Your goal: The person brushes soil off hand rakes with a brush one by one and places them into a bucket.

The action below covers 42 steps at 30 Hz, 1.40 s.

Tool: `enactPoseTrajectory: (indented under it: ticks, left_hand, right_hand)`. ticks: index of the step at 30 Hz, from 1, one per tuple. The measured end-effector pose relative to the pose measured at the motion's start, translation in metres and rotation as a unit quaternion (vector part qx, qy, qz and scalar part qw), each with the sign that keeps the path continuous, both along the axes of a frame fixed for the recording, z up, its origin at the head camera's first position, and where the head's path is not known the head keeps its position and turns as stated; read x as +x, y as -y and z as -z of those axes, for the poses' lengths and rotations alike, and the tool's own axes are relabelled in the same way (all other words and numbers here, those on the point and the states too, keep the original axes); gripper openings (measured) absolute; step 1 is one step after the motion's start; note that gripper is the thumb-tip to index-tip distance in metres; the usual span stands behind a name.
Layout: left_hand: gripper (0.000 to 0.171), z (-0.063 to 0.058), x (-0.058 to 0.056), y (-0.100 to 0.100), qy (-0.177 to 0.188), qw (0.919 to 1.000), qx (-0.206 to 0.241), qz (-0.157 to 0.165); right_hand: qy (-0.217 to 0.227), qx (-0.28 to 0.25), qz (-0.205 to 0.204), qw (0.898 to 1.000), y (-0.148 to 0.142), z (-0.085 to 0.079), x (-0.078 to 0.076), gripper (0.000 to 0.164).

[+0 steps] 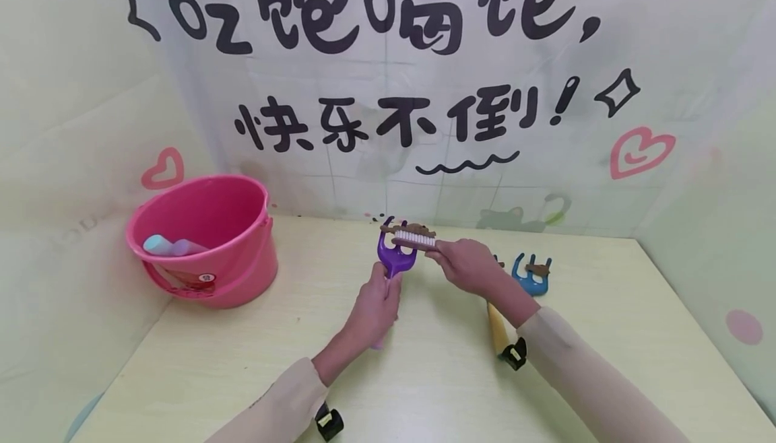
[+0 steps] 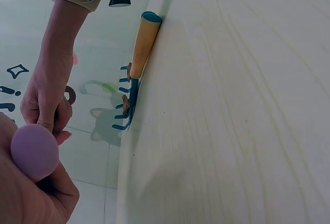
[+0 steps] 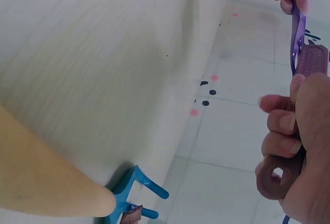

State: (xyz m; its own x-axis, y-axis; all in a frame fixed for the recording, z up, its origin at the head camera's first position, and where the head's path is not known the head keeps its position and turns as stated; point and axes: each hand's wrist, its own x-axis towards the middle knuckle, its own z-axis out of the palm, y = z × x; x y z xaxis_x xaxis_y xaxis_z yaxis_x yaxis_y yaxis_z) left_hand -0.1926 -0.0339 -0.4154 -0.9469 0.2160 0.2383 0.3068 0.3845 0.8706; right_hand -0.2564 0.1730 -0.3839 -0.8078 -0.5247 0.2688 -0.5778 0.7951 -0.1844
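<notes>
Left hand (image 1: 371, 305) grasps purple fork (image 1: 397, 262) by its handle, lilac handle end sticking out below the fist; fork is held up off the table (image 1: 424, 376), tines pointing away toward the wall (image 1: 364, 187). Right hand (image 1: 469, 264) grasps brush (image 1: 415, 238), fingers wrapped round its handle, ring end poking out past the fist in right wrist view. Brush head overlaps the tines; brown clump (image 1: 418, 229) sits at bristles and tines, can't tell which one carries it.

Around: blue rake (image 1: 533, 287) with wooden handle lies on the table to the right, near the back edge, brown bit (image 1: 537, 269) stuck on its tines. Right forearm crosses over it, hiding its middle in head view. Pink bucket (image 1: 250, 269) stands at left, well apart from both hands, light-blue item (image 1: 159, 246) and lilac item (image 1: 184, 248) inside, mostly hidden by its wall. Black wrist camera (image 1: 329, 424) under left sleeve, another at right sleeve, the latter overlapping the rake's handle end. Wall behind has black lettering (image 1: 394, 123), pink hearts. Left wrist view: handle end and fist block the fork's tines
</notes>
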Motion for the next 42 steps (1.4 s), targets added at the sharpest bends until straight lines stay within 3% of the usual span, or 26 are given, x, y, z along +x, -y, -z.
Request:
enactPoseTrajectory:
  ticks: [9, 18, 25, 30, 37, 42]
  left_hand:
    - [0.016, -0.0025, 0.0021, 0.0039, 0.004, 0.9992, -0.035, -0.018]
    - [0.015, -0.0027, 0.0023, 0.0051, -0.009, 0.9979, -0.06, -0.022]
    - [0.016, 0.0013, 0.0032, 0.0055, -0.017, 0.9958, -0.084, -0.031]
    - [0.018, 0.001, 0.0036, 0.0054, -0.007, 0.9969, -0.074, -0.027]
    - [0.021, -0.0006, 0.0037, 0.008, 0.041, 0.9987, -0.029, -0.007]
    - [0.021, 0.0008, 0.0044, 0.0092, 0.052, 0.9985, -0.015, -0.006]
  right_hand:
    - [-0.073, 0.081, 0.054, 0.993, 0.0077, 0.0003, 0.0018, 0.027]
    - [-0.106, 0.077, 0.063, 0.989, 0.0059, 0.0017, -0.0006, 0.026]
    - [-0.103, 0.073, 0.059, 0.99, 0.0018, 0.0043, -0.0025, 0.026]
    - [-0.11, 0.072, 0.063, 0.989, 0.0007, 0.0047, -0.0022, 0.025]
    - [-0.139, 0.048, 0.064, 0.987, 0.0002, 0.0061, -0.0007, 0.019]
    - [-0.126, 0.027, 0.065, 0.99, -0.0014, 0.0074, -0.0011, 0.019]
